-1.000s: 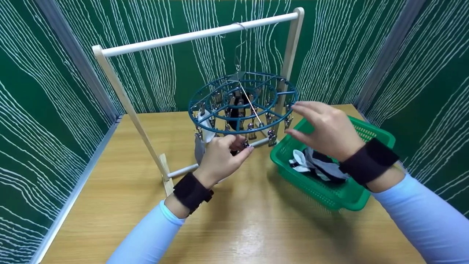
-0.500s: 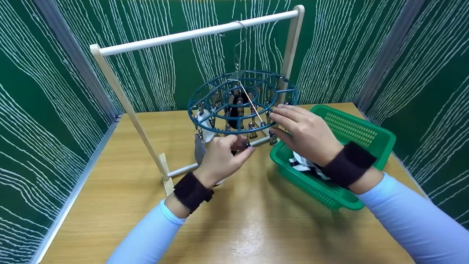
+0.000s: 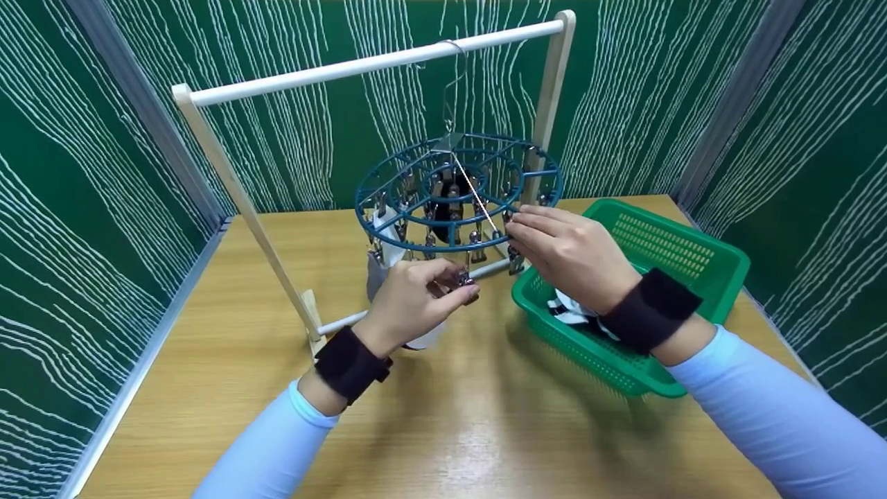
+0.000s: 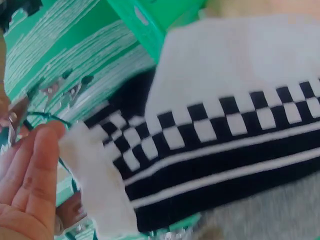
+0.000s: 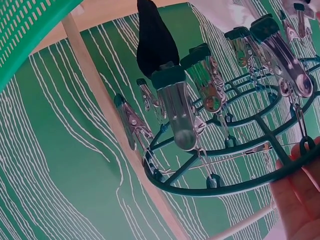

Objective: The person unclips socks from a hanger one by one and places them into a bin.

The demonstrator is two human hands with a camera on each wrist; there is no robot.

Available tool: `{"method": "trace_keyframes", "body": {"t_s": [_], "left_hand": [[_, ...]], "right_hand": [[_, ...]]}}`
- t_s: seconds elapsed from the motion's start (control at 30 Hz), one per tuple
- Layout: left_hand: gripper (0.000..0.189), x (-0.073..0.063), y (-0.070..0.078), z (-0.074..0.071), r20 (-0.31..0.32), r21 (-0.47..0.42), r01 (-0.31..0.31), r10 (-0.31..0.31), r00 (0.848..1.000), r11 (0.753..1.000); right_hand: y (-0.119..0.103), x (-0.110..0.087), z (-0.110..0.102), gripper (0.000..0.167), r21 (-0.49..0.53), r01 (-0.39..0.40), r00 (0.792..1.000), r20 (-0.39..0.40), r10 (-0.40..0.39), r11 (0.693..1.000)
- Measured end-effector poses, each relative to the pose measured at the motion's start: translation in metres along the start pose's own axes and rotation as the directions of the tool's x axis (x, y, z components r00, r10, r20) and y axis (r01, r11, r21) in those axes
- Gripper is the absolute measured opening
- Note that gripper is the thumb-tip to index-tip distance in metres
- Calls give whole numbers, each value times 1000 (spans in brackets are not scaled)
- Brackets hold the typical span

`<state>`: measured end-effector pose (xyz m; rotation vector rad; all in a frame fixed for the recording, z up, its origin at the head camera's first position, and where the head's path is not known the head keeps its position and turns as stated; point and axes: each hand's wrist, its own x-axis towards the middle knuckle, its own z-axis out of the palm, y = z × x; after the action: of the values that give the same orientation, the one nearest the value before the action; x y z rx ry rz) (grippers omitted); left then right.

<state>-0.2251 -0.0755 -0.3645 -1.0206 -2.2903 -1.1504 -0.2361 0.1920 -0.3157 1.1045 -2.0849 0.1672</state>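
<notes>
A round dark-teal clip hanger point(image 3: 454, 247) with several metal clips hangs from the rack by a hook. Just below its front rim, my left hand point(image 3: 409, 298) pinches a metal clip point(image 3: 464, 278) between thumb and fingers. In the left wrist view, a white sock point(image 4: 240, 65) with a black checkered band hangs close beside those fingers; whether they touch it I cannot tell. My right hand point(image 3: 578, 260) grips the hanger's right front rim, its fingers point(image 5: 295, 200) on the ring in the right wrist view; its thumb is hidden. A black sock point(image 5: 156, 42) hangs farther in.
A wooden rack with a white bar point(image 3: 374, 64) stands on the table point(image 3: 485, 430). At the right, a green basket point(image 3: 589, 360) holds black and white cloth pieces point(image 3: 572, 308), partly behind my right hand. Green walls with white streaks point(image 3: 270, 138) close in the sides and back.
My right hand has moved left from beside the hanger onto its front right rim. My left hand has dropped slightly, its thumb lower, and more white cloth shows beneath it.
</notes>
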Motion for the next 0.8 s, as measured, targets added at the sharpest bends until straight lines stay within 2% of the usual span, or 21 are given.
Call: {"method": "trace_keyframes", "body": {"t_s": [0.07,0.13,0.2,0.3,0.37,0.43,0.5,0.57,0.63,0.7,0.8], "left_hand": [[21,-1,0,-4,-24,12,-54,54,998,998],[19,-1,-1,-8,-63,29,-129,130,989,991],[16,-1,-3,-13,-114,51,-209,213,970,977],[10,0,-4,-24,-188,76,-304,313,931,950],[7,2,-5,-33,-230,105,-334,350,908,937],[4,5,-8,-43,-256,140,-331,357,898,933],[9,7,-12,-51,-260,171,-296,333,907,940],[17,7,-17,-59,-236,203,-246,291,927,948],[25,6,-22,-66,-185,237,-210,256,949,949],[31,5,-25,-71,-126,279,-191,233,964,941],[30,4,-28,-77,-49,355,-218,251,967,909]], "right_hand": [[0,0,0,23,5,-4,1000,-3,4,1000],[1,-1,-1,23,9,-8,1000,-10,8,1000],[1,-1,0,23,11,-10,1000,-20,10,1000],[2,-2,1,22,11,-9,999,-40,10,1000],[2,-2,2,21,11,-11,999,-49,12,1000],[2,-3,2,21,13,-19,998,-51,20,1000],[3,-3,1,21,15,-26,998,-52,27,1000],[4,-3,1,20,16,-27,998,-59,28,1000],[5,-4,1,20,19,-26,997,-71,28,999],[6,-4,2,20,22,-27,996,-83,29,999],[7,-6,2,21,35,-38,995,-89,41,999]]}}
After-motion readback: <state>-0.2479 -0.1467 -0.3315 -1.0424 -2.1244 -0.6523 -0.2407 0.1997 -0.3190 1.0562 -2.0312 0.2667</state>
